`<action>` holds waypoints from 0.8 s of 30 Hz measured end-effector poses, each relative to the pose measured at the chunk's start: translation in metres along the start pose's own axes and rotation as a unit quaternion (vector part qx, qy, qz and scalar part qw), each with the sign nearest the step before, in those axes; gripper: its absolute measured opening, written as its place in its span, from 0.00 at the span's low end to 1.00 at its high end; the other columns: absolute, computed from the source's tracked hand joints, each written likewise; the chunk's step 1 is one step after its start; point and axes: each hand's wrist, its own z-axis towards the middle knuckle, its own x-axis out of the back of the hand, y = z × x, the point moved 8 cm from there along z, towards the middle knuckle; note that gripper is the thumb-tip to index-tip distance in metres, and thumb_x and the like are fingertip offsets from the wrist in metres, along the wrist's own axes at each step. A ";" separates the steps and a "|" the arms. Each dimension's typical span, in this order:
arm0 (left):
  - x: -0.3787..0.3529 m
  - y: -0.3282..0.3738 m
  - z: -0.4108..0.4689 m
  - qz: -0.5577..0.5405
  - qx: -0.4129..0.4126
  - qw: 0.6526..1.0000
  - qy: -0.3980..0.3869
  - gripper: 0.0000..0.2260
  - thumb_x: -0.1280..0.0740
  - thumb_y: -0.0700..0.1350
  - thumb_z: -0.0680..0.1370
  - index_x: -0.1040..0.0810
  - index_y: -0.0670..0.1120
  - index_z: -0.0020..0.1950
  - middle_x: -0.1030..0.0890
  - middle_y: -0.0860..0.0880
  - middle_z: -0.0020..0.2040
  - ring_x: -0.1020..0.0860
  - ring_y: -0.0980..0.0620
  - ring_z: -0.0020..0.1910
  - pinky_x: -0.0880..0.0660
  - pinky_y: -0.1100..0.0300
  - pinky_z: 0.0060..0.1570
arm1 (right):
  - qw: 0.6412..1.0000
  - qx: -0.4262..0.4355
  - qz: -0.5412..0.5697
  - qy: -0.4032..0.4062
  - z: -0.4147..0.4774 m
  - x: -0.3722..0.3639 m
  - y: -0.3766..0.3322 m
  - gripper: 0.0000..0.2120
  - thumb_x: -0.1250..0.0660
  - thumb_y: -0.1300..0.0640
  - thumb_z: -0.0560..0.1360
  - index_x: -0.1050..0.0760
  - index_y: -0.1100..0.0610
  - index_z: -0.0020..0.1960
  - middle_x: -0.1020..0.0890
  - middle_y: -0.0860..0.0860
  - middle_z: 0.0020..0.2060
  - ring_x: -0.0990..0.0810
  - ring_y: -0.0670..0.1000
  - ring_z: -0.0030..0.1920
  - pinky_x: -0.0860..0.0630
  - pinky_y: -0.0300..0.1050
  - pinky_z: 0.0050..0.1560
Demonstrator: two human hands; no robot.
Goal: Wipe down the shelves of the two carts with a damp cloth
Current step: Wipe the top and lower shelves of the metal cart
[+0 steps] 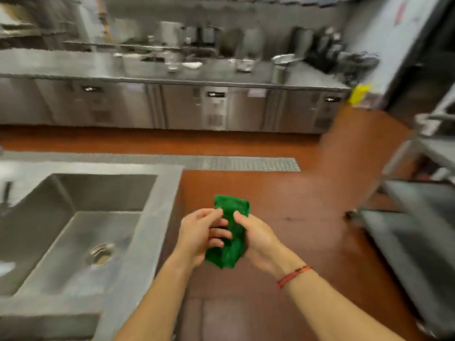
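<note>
A crumpled green cloth (232, 244) is held between both hands over the red floor, in the lower middle of the head view. My left hand (199, 236) pinches its left side with fingers and thumb. My right hand (258, 238), with a red string bracelet on the wrist, grips its right side. A steel cart (403, 232) with flat shelves stands at the right edge, blurred, about an arm's length from the cloth. Only part of the cart shows.
A deep steel sink (81, 232) with a drain sits at the lower left, its rim beside my left forearm. A long steel counter (172, 80) with bowls and pots runs across the back. A metal floor grate (221, 163) lies between them on the red floor.
</note>
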 end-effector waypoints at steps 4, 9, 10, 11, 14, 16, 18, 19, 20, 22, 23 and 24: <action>-0.129 -0.030 0.013 0.125 -0.044 0.990 -0.054 0.07 0.27 0.36 0.74 0.22 0.38 0.50 0.21 0.45 0.33 0.27 0.52 0.23 0.33 0.63 0.22 | 0.993 0.077 -0.002 0.086 -0.057 0.131 -0.059 0.15 0.41 0.60 0.83 0.27 0.65 0.67 0.18 0.64 0.57 0.18 0.65 0.53 0.25 0.67 0.62; -0.309 -0.093 -0.015 0.172 -0.011 0.955 -0.243 0.08 0.27 0.40 0.75 0.18 0.42 0.53 0.14 0.45 0.46 0.16 0.50 0.41 0.22 0.57 0.38 | 0.960 0.133 0.051 0.240 -0.160 0.276 -0.106 0.12 0.41 0.62 0.83 0.25 0.61 0.64 0.16 0.61 0.57 0.17 0.62 0.57 0.20 0.61 0.57; -0.342 -0.108 -0.026 0.173 0.010 0.942 -0.288 0.08 0.29 0.41 0.77 0.18 0.42 0.54 0.14 0.44 0.49 0.15 0.47 0.46 0.20 0.53 0.44 | 0.950 0.146 0.075 0.265 -0.181 0.299 -0.112 0.12 0.41 0.62 0.83 0.24 0.61 0.64 0.16 0.61 0.56 0.16 0.61 0.55 0.19 0.59 0.53; -0.373 -0.123 -0.039 0.173 0.027 0.928 -0.329 0.08 0.30 0.41 0.78 0.18 0.40 0.55 0.14 0.43 0.50 0.15 0.45 0.49 0.19 0.50 0.49 | 0.939 0.157 0.092 0.292 -0.204 0.320 -0.116 0.12 0.41 0.62 0.83 0.24 0.61 0.63 0.16 0.61 0.55 0.15 0.60 0.52 0.18 0.57 0.49; -0.444 -0.155 -0.071 0.184 0.032 0.899 -0.396 0.07 0.33 0.37 0.79 0.20 0.34 0.54 0.15 0.37 0.50 0.17 0.42 0.49 0.21 0.47 0.52 | 0.903 0.184 0.105 0.374 -0.261 0.374 -0.123 0.10 0.40 0.62 0.82 0.22 0.61 0.59 0.14 0.58 0.48 0.14 0.56 0.45 0.17 0.51 0.43; -0.478 -0.172 -0.085 0.193 0.038 0.884 -0.425 0.08 0.33 0.37 0.79 0.21 0.32 0.54 0.16 0.34 0.50 0.18 0.39 0.49 0.21 0.44 0.53 | 0.873 0.197 0.069 0.441 -0.294 0.404 -0.125 0.08 0.38 0.63 0.81 0.21 0.60 0.56 0.13 0.54 0.45 0.14 0.52 0.43 0.18 0.46 0.41; -0.503 -0.187 -0.094 0.182 0.071 0.873 -0.448 0.09 0.34 0.38 0.80 0.22 0.32 0.55 0.17 0.34 0.51 0.18 0.35 0.52 0.22 0.38 0.55 | 0.833 0.204 0.038 0.513 -0.323 0.430 -0.125 0.05 0.35 0.62 0.80 0.20 0.58 0.51 0.14 0.50 0.41 0.16 0.48 0.40 0.23 0.40 0.39; -0.512 -0.192 -0.095 0.174 0.091 0.868 -0.456 0.10 0.35 0.39 0.80 0.23 0.33 0.56 0.17 0.34 0.52 0.18 0.34 0.53 0.23 0.35 0.55 | 0.806 0.205 0.035 0.554 -0.337 0.443 -0.124 0.04 0.34 0.61 0.79 0.20 0.57 0.49 0.16 0.49 0.38 0.19 0.47 0.37 0.25 0.39 0.36; -0.520 -0.196 -0.095 0.167 0.105 0.865 -0.462 0.10 0.35 0.39 0.81 0.23 0.33 0.57 0.16 0.35 0.52 0.18 0.34 0.53 0.23 0.33 0.54 | 0.778 0.204 0.041 0.593 -0.349 0.456 -0.122 0.03 0.33 0.60 0.79 0.20 0.57 0.48 0.19 0.50 0.35 0.22 0.48 0.34 0.28 0.39 0.33; -0.531 -0.199 -0.089 0.160 0.123 0.859 -0.470 0.09 0.36 0.40 0.81 0.23 0.35 0.57 0.16 0.35 0.52 0.17 0.34 0.52 0.23 0.32 0.52 | 0.742 0.203 0.076 0.635 -0.363 0.473 -0.120 0.05 0.34 0.59 0.79 0.23 0.58 0.46 0.23 0.53 0.31 0.27 0.50 0.29 0.33 0.41 0.29; -0.535 -0.200 -0.083 0.160 0.129 0.856 -0.474 0.09 0.37 0.40 0.82 0.23 0.35 0.57 0.17 0.35 0.53 0.17 0.34 0.51 0.22 0.32 0.51 | 0.742 0.208 0.108 0.628 -0.360 0.476 -0.122 0.06 0.35 0.58 0.80 0.24 0.59 0.45 0.25 0.53 0.29 0.29 0.51 0.27 0.35 0.42 0.29; -0.539 -0.198 -0.077 0.162 0.132 0.852 -0.479 0.08 0.37 0.39 0.82 0.24 0.36 0.57 0.17 0.35 0.53 0.17 0.34 0.51 0.22 0.32 0.50 | 0.751 0.215 0.140 0.608 -0.352 0.476 -0.125 0.07 0.37 0.58 0.81 0.26 0.59 0.45 0.25 0.54 0.28 0.30 0.52 0.26 0.36 0.42 0.28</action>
